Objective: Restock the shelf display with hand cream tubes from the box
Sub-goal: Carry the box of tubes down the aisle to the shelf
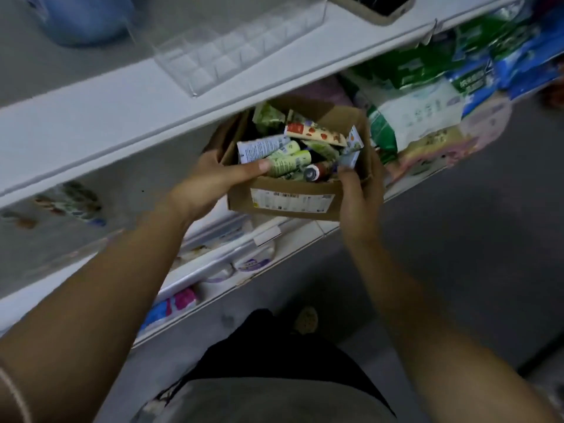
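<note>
We are gripping the box (293, 203) by its near corners, left hand (213, 178) and right hand (360, 193) curled over the rim; moving tubes (287, 160) will likely need one hand freed.

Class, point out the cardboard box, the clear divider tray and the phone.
cardboard box (293, 203): head view, labelled front wall.
clear divider tray (238, 53): head view, gridded floor.
phone (381, 3): head view, dark screen.

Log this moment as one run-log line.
left hand: grips box left rim | right hand: grips box right side | tubes: in box | clear tray: on shelf above
</note>
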Available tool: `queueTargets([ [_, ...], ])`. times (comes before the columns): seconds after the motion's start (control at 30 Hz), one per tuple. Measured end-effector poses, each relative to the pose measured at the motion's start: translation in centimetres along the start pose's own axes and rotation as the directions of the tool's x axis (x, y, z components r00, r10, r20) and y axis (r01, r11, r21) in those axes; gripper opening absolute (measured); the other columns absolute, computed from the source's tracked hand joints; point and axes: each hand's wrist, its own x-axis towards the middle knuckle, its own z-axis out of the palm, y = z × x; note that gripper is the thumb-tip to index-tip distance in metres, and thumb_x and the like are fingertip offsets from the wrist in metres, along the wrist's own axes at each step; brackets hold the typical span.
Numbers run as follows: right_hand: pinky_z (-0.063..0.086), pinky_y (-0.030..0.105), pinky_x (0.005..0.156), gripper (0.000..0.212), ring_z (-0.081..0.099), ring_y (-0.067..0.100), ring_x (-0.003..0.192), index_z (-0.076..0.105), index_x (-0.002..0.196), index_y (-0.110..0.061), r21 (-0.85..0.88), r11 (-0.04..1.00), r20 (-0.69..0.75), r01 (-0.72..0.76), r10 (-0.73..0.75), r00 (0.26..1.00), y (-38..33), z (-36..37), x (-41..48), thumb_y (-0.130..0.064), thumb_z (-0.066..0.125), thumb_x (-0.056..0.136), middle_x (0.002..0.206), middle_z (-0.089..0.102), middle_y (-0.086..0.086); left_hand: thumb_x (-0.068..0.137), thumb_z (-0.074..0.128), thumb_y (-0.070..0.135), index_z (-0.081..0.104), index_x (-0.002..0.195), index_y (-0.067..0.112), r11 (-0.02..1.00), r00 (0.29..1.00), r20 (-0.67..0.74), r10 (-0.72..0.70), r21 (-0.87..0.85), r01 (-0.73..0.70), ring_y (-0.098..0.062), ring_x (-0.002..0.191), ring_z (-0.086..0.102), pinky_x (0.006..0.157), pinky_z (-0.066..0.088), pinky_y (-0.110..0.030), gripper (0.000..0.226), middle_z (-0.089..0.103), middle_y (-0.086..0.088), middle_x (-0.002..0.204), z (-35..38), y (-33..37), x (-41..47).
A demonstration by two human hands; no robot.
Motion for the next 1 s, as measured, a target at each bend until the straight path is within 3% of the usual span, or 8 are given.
queueTargets([
  [0.1,0.052,0.050,0.101,0.072,0.060,0.017,0.124,0.038,0.152,-0.020,-0.008,0.999,-0.042,-0.040,0.040,0.998,2.2,0.9,1.1,-0.035,0.062,0.085,0.141,0.057,0.002,0.076,0.087,0.030,0.055,0.143,0.020,0.997,0.995,0.092,-0.048,0.067,0.042,-0.016,0.121,0.067,0.093,0.057,-0.027,0.075,0.067,-0.001,0.136,-0.8,-0.4,3.0],
  [0.23,0.051,0.045,0.105,0.073,0.055,0.013,0.130,0.034,0.154,-0.026,0.002,0.996,-0.017,-0.093,0.093,0.995,4.3,1.5,0.3,-0.025,0.065,0.088,0.145,0.053,-0.003,0.088,0.077,0.020,0.021,0.161,0.033,0.982,0.977,0.212,-0.026,0.187,-0.014,-0.009,0.139,0.050,0.108,0.048,-0.028,0.093,0.043,0.009,0.159,-3.1,-3.0,4.5],
  [0.37,0.048,0.046,0.107,0.085,0.052,0.012,0.133,0.034,0.152,-0.040,-0.050,0.985,0.037,-0.167,0.168,0.985,4.5,1.5,-0.3,-0.042,0.077,0.079,0.148,0.051,-0.010,0.085,0.084,0.033,0.021,0.161,0.039,0.958,0.962,0.265,-0.060,0.286,-0.019,-0.008,0.139,0.050,0.115,0.043,-0.036,0.098,0.048,0.013,0.155,-4.2,-2.8,5.0],
  [0.43,0.052,0.049,0.102,0.079,0.060,0.017,0.126,0.045,0.144,-0.040,0.006,0.969,0.059,-0.247,0.246,0.967,4.0,0.8,0.0,-0.045,0.081,0.075,0.141,0.059,-0.007,0.081,0.086,0.043,0.030,0.158,0.037,0.964,0.961,0.271,-0.058,0.267,-0.017,-0.012,0.138,0.052,0.116,0.042,-0.044,0.095,0.052,0.010,0.153,-3.6,-2.0,5.7],
  [0.53,0.060,0.053,0.083,0.055,0.071,0.025,0.108,0.056,0.134,-0.037,0.073,0.877,0.163,-0.475,0.460,0.873,2.2,-0.3,0.5,-0.047,0.076,0.084,0.117,0.073,-0.006,0.062,0.085,0.071,0.051,0.144,0.036,0.918,0.929,0.257,-0.265,0.363,0.162,-0.021,0.121,0.066,0.095,0.056,-0.047,0.096,0.066,0.005,0.137,-2.1,-0.7,5.8],
  [0.63,0.062,0.052,0.076,0.070,0.072,0.029,0.101,0.058,0.133,-0.036,-0.079,0.773,0.163,-0.629,0.633,0.757,1.7,-1.0,0.2,-0.064,0.077,0.072,0.119,0.071,-0.002,0.039,0.091,0.074,0.056,0.139,0.032,0.782,0.871,0.160,-0.465,0.535,0.319,-0.029,0.115,0.065,0.070,0.062,-0.047,0.114,0.067,0.002,0.132,-1.0,-0.5,5.3],
  [0.8,0.063,0.041,0.066,0.066,0.072,0.029,0.101,0.061,0.130,-0.038,-0.047,0.819,0.095,-0.571,0.573,0.814,2.1,0.2,-0.8,-0.055,0.085,0.070,0.123,0.070,0.000,0.051,0.096,0.052,0.059,0.133,0.031,0.835,0.924,0.152,-0.351,0.498,0.236,-0.022,0.106,0.070,0.066,0.064,-0.043,0.093,0.070,0.003,0.123,-0.7,-0.6,5.4],
  [1.0,0.063,0.045,0.068,0.074,0.072,0.026,0.103,0.061,0.128,-0.031,0.014,0.880,-0.026,-0.474,0.475,0.880,2.0,2.2,-1.2,-0.048,0.093,0.063,0.120,0.072,-0.001,0.048,0.100,0.050,0.069,0.125,0.030,0.892,0.991,0.106,-0.077,0.451,0.021,-0.004,0.093,0.074,0.086,0.062,-0.036,0.085,0.074,0.017,0.105,-1.3,-0.1,6.3],
])
